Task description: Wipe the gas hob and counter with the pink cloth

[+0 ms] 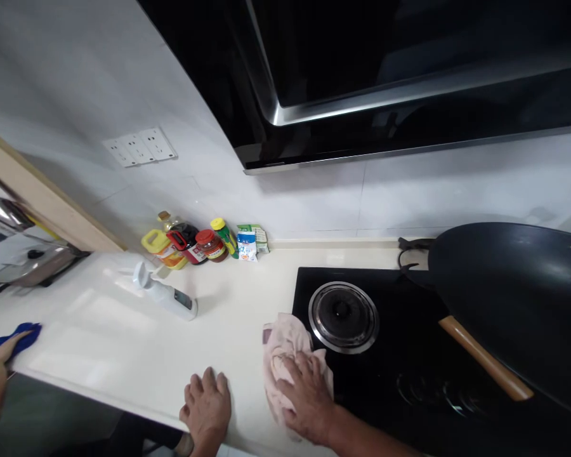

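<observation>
My right hand (309,397) presses down on a pale pink cloth (285,336), its fingers bent into the folds. The cloth lies bunched on the white countertop (240,355) and laps over the left edge of the black glass stove (390,355). Close to the counter's front edge, my left hand (207,403) rests palm down with fingers extended and nothing in it. Right of the cloth is a round burner (343,317) with a metal ring. A white spray bottle (166,295) stands on the counter beyond my left hand.
Another person's hand (0,355) holds a blue cloth (26,336) at the far left. Seasoning bottles and packets, including a red-lidded jar (212,246), line the wall. A large black wok (514,285) with a wooden handle (485,358) covers the stove's right side. Overhead hangs a range hood (361,120).
</observation>
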Motion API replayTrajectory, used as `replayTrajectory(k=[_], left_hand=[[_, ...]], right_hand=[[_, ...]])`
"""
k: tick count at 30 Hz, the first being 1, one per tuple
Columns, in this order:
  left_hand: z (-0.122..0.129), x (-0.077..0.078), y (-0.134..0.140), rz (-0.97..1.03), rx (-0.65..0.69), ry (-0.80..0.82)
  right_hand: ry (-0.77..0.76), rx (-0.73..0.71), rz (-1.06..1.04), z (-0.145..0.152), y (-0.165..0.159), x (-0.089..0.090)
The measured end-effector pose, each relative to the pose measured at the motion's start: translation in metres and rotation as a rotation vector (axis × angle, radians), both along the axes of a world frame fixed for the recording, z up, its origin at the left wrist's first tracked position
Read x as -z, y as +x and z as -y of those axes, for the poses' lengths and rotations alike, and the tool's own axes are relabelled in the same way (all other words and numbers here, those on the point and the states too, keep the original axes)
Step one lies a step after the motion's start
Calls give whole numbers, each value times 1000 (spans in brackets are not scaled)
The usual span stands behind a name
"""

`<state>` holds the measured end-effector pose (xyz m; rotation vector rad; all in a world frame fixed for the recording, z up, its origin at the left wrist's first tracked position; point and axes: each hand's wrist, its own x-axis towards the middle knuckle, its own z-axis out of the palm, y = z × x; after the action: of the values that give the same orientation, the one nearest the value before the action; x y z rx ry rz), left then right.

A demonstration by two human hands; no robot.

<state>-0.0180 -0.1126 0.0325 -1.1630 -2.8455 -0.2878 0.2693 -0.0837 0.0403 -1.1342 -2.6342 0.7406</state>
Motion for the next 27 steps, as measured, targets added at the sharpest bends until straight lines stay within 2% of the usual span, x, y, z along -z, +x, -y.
replayTrajectory(k=[2,4,9,13,18,21,23,25,27], left_hand=[[0,1,-2,16,-2,0],[-1,2,-3,36,-8,-4],[-2,-1,-2,65,-12,-21],[-2,-2,-2,52,-5,-19],[-2,1,-6,35,3,-4],[-3,2,-7,44,10,-10],[-3,2,-7,39,15,-12],[-3,1,-7,29,13,-12],[-3,1,-7,26,14,-14]], right_hand=[[10,2,-29,-3,4,-3],[75,77,-62,-1,21,0],[330,434,-95,3,85,31],[475,673,-56,0,111,52],[572,723,-45,20,105,61],[683,599,-43,33,103,66],[699,529,-52,30,106,66],[643,596,-62,16,112,61],[560,759,-61,-4,120,53]])
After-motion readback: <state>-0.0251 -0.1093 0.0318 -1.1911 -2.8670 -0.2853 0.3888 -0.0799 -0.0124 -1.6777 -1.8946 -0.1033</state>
